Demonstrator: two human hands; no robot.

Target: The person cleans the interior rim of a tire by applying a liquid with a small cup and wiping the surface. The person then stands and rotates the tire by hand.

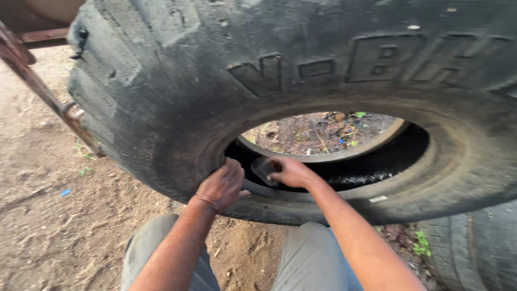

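Observation:
A large worn black tyre point(177, 91) stands tilted in front of me, filling most of the head view. My left hand point(222, 186) grips the near inner rim of its opening, fingers hooked over the bead. Just to its right, my right hand point(291, 171) reaches into the opening and holds a small dark grey pad-like object point(264, 169) against the inner lining. What the object is cannot be told. My knees in grey trousers point(312, 258) show below the tyre.
A rusty metal bar point(37, 86) slants down at the left behind the tyre. A second tyre point(476, 248) lies at the lower right. Bare dirt ground point(48, 215) spreads left. Leaf litter point(323, 132) shows through the tyre's opening.

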